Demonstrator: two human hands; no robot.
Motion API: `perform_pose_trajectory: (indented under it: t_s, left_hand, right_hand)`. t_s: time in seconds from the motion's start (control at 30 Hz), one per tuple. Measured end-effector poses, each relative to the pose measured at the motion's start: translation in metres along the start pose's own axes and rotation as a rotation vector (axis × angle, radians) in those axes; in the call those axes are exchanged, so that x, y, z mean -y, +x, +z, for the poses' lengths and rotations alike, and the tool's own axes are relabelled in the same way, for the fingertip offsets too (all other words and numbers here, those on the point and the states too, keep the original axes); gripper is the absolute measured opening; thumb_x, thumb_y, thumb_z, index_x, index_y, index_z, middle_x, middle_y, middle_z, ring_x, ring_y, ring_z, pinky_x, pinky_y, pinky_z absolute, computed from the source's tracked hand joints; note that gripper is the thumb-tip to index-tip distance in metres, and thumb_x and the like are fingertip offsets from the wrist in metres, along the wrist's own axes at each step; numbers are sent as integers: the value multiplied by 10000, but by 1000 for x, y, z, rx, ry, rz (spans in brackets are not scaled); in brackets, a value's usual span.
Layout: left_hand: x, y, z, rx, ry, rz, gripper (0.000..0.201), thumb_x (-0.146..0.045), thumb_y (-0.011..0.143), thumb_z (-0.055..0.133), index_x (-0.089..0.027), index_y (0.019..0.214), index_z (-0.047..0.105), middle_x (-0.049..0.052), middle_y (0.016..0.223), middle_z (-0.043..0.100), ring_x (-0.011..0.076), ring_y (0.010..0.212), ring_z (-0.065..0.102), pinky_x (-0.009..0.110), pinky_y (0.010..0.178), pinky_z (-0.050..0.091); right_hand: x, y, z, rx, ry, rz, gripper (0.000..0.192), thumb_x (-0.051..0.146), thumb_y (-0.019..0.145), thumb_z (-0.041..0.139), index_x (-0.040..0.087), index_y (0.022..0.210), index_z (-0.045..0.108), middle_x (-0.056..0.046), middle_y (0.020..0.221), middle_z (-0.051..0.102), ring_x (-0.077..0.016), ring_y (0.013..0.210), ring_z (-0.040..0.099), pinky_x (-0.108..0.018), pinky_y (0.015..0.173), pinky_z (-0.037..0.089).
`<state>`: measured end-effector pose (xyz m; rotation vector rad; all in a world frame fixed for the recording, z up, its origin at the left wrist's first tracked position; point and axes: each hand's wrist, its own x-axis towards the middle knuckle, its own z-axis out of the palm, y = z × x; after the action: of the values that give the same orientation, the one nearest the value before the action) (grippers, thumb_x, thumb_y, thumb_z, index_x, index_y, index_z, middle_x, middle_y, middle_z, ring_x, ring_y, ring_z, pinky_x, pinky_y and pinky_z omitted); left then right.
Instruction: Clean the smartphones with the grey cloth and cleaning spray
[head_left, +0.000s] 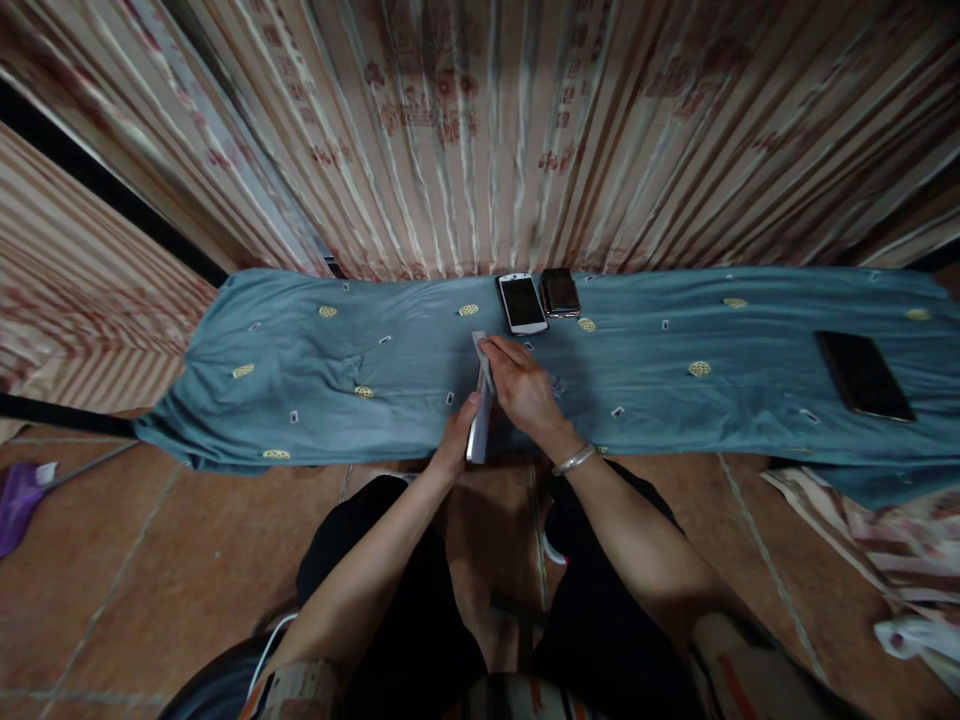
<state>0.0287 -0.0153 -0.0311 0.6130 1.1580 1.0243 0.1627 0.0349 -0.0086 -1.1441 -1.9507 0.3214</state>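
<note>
My left hand (459,432) grips the near end of a slim white phone-like device (480,425), held on edge over the blue cloth (315,385). My right hand (523,388) lies over the device from the right, its fingers pressing a small pale wipe or tissue (478,345) against the far end. A silver bracelet (574,459) circles my right wrist. Just beyond my hands, a white phone (523,302) and a dark phone (560,292) lie flat side by side on the cloth.
A large black phone (862,375) lies on the cloth at the far right. Striped curtains (480,130) hang behind the low covered bench. Brown floor tiles (150,560) lie below, with a purple item (19,495) at left and crumpled fabric (885,545) at right.
</note>
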Motion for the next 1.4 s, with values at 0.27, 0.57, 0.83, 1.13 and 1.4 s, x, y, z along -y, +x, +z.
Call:
perform_pose_trajectory:
  t_s: [0.27,0.57,0.83,1.13,1.4]
  left_hand:
    - [-16,-13,5,70,63,60,594,-705,696,597,-142,857,699,68,750,715,173,697,636,256,582,444]
    - [-17,-14,5,31,-35,47,645,-720,589,673,-145,882,650,52,748,703,205,727,674,272,573,463]
    - [-19,-12,2,17,-49,59,631,-705,564,712,-158,869,631,53,752,704,223,751,690,281,598,481]
    - [-20,-3,-2,-32,-174,186,596,-591,630,738,-176,1028,582,40,860,718,234,863,695,302,688,513]
    - [-28,-7,-1,27,-246,136,491,-585,614,748,-168,854,652,39,788,723,244,903,690,320,772,519]
  right_hand:
    - [-10,5,2,-20,113,140,366,240,945,452,190,1246,653,-72,1238,700,-205,1151,641,-352,1037,479]
    - [-18,5,14,14,231,371,328,198,868,562,229,1161,706,-46,1140,744,-222,1071,680,-365,980,503]
    - [-24,4,29,5,642,591,262,243,837,573,200,1039,733,-16,992,761,-163,895,681,-290,843,524]
    - [-7,-4,32,22,822,622,226,280,770,585,180,892,747,-4,823,738,-149,751,635,-255,707,493]
    - [-3,-12,37,45,894,670,233,360,717,684,195,869,748,-11,832,735,-176,813,646,-302,775,503]
